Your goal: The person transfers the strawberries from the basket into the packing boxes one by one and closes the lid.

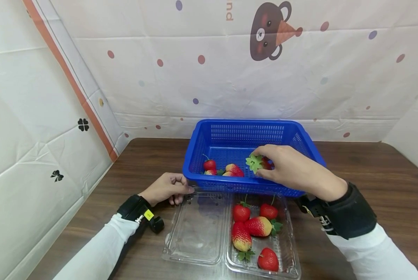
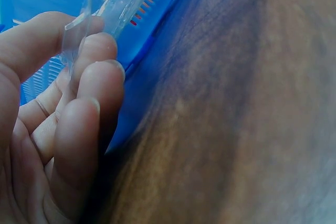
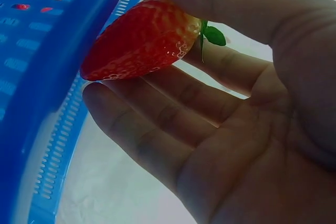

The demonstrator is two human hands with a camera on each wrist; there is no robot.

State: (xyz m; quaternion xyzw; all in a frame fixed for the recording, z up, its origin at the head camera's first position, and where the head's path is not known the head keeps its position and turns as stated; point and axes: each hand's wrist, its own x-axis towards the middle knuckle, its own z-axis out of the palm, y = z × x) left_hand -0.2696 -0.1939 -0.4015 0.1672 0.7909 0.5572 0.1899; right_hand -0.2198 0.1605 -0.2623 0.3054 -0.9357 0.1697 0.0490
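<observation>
My right hand (image 1: 293, 167) holds a red strawberry (image 3: 144, 40) with a pale top and green leaves between thumb and fingers, above the right part of the blue basket (image 1: 247, 182). At the basket's front left corner, my left hand (image 1: 167, 188) pinches the edge of a clear plastic lid (image 1: 202, 229). This lid lies folded open from a clear plastic box (image 1: 293, 241). Inside the box are two strawberries (image 1: 241, 236) and several smooth, round red fruits (image 1: 268, 259), some with stems.
In the basket's front left lie strawberries (image 1: 234, 169) and a round red fruit (image 1: 209, 165) with a stem; the front rim partly hides them. Everything stands on a brown wooden table (image 1: 356, 163), with a printed white cloth (image 1: 223, 89) behind and at the left.
</observation>
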